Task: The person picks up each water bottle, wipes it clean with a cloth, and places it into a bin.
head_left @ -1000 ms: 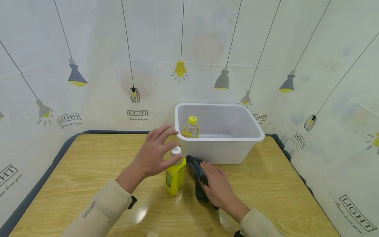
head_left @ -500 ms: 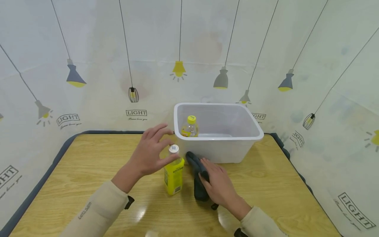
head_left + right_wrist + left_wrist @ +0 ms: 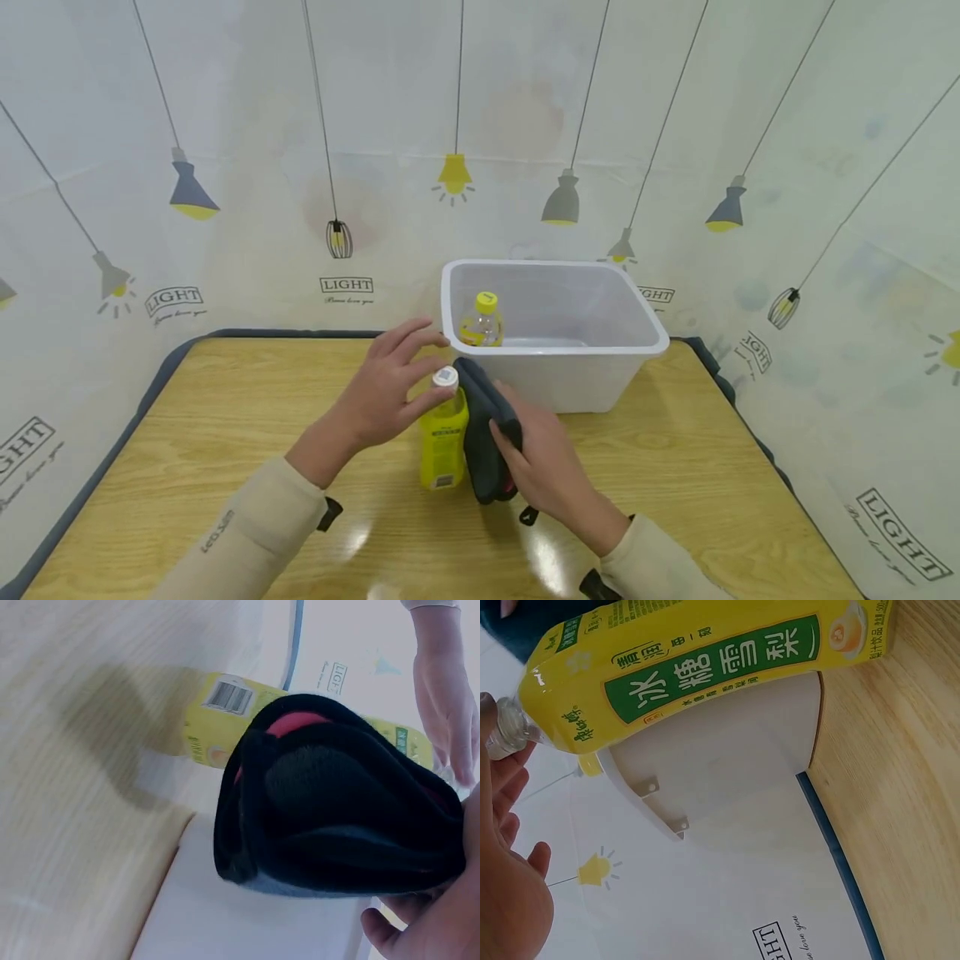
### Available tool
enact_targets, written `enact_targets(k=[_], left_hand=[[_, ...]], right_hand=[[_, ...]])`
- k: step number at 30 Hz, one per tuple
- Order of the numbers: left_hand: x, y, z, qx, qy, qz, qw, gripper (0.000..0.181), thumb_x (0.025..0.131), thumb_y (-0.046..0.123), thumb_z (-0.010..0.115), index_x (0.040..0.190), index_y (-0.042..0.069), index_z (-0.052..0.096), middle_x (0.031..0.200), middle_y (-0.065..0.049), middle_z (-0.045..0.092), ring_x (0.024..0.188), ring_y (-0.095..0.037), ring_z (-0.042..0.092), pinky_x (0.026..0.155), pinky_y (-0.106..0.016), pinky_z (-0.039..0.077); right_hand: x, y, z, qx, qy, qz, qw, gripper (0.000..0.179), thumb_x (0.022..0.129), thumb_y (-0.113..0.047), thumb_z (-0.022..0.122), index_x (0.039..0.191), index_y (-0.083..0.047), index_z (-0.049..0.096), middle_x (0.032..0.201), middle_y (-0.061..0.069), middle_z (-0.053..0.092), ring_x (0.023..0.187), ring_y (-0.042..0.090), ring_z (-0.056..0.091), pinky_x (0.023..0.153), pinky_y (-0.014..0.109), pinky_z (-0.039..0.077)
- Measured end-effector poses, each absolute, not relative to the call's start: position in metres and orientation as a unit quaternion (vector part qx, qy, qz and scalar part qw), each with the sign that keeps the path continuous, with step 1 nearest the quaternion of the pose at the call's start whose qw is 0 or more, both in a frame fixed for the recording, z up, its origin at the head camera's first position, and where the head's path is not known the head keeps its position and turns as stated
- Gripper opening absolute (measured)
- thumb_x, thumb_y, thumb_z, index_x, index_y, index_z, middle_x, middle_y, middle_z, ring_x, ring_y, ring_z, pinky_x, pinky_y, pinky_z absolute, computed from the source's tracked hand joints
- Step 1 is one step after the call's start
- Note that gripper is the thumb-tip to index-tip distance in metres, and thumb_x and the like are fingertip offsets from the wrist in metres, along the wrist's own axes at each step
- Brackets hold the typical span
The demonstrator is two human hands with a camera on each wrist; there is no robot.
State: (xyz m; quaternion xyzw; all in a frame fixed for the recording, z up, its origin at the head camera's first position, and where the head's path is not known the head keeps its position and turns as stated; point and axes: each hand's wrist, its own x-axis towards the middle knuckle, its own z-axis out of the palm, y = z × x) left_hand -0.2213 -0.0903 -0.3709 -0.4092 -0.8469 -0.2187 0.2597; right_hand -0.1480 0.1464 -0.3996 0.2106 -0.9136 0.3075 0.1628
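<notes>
A yellow-labelled drink bottle [image 3: 444,442] stands upright on the table, its white cap [image 3: 445,377] pinched between thumb and forefinger of my left hand [image 3: 386,392]. The left wrist view has its green label panel [image 3: 712,667] up close, with the fingers at the clear neck. My right hand [image 3: 547,454] grips a folded dark fabric item [image 3: 487,433] and holds it upright along the bottle's right side. From the right wrist, this dark fabric [image 3: 337,802] shows black, layered edges with some red inside, and covers part of the bottle [image 3: 225,712].
Behind the hands is a white plastic bin [image 3: 555,379], and inside its left end stands a clear bottle with a yellow cap [image 3: 487,302]. A lamp-printed cloth backdrop [image 3: 262,167] rises past the far edge of the wooden table [image 3: 247,392].
The right hand has lifted the dark fabric and brought it left, up beside the bottle. The bottle has turned, so its barcode faces forward. My left hand has barely moved.
</notes>
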Motion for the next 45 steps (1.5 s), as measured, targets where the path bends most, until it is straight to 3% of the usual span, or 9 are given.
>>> enact_targets(k=[10,19,30,38,45], left_hand=[[-0.219,-0.091,-0.373,-0.414,-0.843,-0.203,0.276,0.033,0.093,0.040,0.062,0.111,0.014,0.070,0.134,-0.002,0.054,0.142,-0.029,0.033,0.115,-0.047,0.030],[-0.220,-0.090,-0.372,-0.423,-0.842,-0.189,0.277,0.032,0.095,0.040,0.060,0.111,0.014,0.068,0.134,-0.003,0.054,0.142,-0.029,0.033,0.115,-0.046,0.030],[-0.220,-0.090,-0.373,-0.420,-0.843,-0.188,0.280,0.032,0.096,0.041,0.057,0.109,0.014,0.068,0.133,-0.004,0.055,0.142,-0.028,0.034,0.114,-0.046,0.031],[-0.220,-0.090,-0.373,-0.420,-0.841,-0.183,0.287,0.037,0.099,0.046,0.050,0.107,0.015,0.068,0.132,-0.003,0.056,0.142,-0.027,0.034,0.113,-0.046,0.031],[-0.221,-0.089,-0.375,-0.420,-0.840,-0.192,0.285,0.032,0.096,0.043,0.056,0.109,0.016,0.068,0.132,-0.003,0.056,0.141,-0.025,0.034,0.112,-0.045,0.032]], right_hand=[[-0.154,0.126,-0.398,0.265,-0.902,0.281,0.191,0.052,0.099,-0.022,0.055,0.147,-0.007,0.041,0.149,0.011,0.047,0.138,0.027,0.046,0.111,0.049,0.039],[-0.153,0.116,-0.398,0.255,-0.941,0.111,0.194,0.084,0.089,-0.028,0.070,0.154,-0.003,0.023,0.160,0.012,0.029,0.147,0.025,0.031,0.112,0.044,0.038],[-0.153,0.116,-0.400,0.242,-0.950,0.021,0.195,0.092,0.085,-0.036,0.074,0.153,-0.001,0.023,0.160,0.012,0.029,0.147,0.024,0.031,0.110,0.040,0.040],[-0.154,0.124,-0.411,0.217,-0.967,0.009,0.134,0.083,0.092,-0.040,0.065,0.153,-0.002,0.024,0.160,0.011,0.028,0.148,0.024,0.030,0.115,0.041,0.034],[-0.155,0.124,-0.448,0.215,-0.975,-0.037,0.042,0.080,0.095,-0.046,0.058,0.154,-0.004,0.023,0.161,0.009,0.027,0.148,0.023,0.028,0.117,0.041,0.033]])
